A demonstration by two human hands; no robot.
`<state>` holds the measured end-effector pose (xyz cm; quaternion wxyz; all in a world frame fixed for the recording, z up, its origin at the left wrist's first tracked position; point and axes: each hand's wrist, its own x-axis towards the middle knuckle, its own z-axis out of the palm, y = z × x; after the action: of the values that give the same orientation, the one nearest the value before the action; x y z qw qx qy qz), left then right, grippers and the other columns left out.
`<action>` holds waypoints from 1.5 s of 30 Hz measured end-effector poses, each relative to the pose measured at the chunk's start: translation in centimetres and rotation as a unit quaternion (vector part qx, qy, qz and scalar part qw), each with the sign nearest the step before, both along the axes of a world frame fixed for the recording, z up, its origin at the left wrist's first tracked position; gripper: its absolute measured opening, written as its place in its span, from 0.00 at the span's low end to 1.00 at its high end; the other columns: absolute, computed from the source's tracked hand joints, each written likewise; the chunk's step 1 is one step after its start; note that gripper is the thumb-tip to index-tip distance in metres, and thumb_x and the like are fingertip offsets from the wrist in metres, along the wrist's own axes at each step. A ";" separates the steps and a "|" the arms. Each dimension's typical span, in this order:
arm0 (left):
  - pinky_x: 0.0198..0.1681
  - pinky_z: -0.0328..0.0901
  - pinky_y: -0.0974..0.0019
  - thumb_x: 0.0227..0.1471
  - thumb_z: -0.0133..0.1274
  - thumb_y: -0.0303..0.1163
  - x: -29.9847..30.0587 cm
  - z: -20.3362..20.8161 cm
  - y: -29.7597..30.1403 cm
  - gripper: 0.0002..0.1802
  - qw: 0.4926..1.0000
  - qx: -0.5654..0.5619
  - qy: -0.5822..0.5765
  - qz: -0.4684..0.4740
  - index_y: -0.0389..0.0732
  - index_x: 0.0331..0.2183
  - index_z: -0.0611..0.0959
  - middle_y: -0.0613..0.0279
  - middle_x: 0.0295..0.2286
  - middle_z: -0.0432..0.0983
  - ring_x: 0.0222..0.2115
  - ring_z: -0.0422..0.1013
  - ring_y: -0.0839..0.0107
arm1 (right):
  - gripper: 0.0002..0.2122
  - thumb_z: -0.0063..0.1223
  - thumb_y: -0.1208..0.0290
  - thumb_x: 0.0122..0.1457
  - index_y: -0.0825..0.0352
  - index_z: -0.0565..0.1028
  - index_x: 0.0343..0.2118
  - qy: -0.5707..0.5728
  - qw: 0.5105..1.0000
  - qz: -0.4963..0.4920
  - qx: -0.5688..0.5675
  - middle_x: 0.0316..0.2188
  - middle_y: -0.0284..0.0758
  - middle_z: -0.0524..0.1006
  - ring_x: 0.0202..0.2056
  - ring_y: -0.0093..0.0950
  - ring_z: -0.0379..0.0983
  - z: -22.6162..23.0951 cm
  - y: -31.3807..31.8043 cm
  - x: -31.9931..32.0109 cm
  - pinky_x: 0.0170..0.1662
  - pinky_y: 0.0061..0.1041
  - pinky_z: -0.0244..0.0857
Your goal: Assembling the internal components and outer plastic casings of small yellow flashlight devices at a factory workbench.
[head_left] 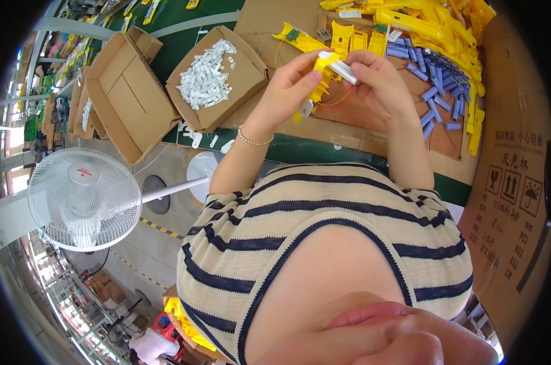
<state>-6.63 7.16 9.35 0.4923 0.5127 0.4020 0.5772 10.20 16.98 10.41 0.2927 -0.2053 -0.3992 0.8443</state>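
Note:
In front of my chest I hold a yellow plastic housing (319, 92) up over the bench. My left hand (290, 85) is closed round its upper end, the thumb pressed on it. A white oblong plastic piece (341, 67) lies against the housing's top. My right hand (382, 84) pinches the far end of this white piece between thumb and fingers. Below the housing hangs a small whitish tab (306, 108), and a thin yellow wire (342, 99) runs from the housing toward my right hand. Where the white piece meets the housing is partly hidden by my fingers.
Purple-blue cylindrical cells (434, 91) lie scattered to the right, beneath heaped yellow housings (409, 21). Left of my hands stand a carton of small white parts (205, 76) and another open carton (129, 91). A tall carton (506, 182) borders the right; a fan (84, 198) stands left.

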 end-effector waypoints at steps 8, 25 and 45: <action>0.47 0.63 0.68 0.46 0.58 0.24 0.5 0.1 -0.2 0.25 0.995 -0.053 -0.085 0.008 0.35 0.47 0.70 0.61 0.41 0.71 0.43 0.67 0.72 | 0.12 0.57 0.79 0.48 0.70 0.72 0.37 -0.128 0.945 -0.068 0.293 0.32 0.33 0.75 0.33 0.23 0.72 -1.9 -0.4 -0.6 0.36 0.20 0.66; 0.37 0.64 0.68 0.33 0.61 0.23 -2.0 0.7 -0.7 0.16 0.807 0.351 0.428 0.207 0.39 0.33 0.83 0.60 0.36 0.71 0.33 0.68 0.69 | 0.25 0.52 0.70 0.55 0.70 0.60 0.54 0.136 0.955 0.264 0.015 0.42 0.40 0.73 0.43 0.31 0.72 -2.8 -0.7 -0.6 0.46 0.28 0.67; 0.54 0.55 0.68 0.58 0.42 0.29 2.4 -1.5 -0.4 0.31 0.997 -0.003 0.068 0.044 0.35 0.59 0.51 0.55 0.53 0.58 0.52 0.58 0.71 | 0.17 0.58 0.75 0.50 0.74 0.72 0.42 -0.151 0.950 -0.113 0.251 0.39 0.38 0.74 0.37 0.22 0.73 0.0 -1.2 -1.4 0.39 0.19 0.68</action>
<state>-4.23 6.80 7.87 0.4390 0.5314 0.4586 0.5609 8.80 15.74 10.42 0.3647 -0.2943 -0.6116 0.6374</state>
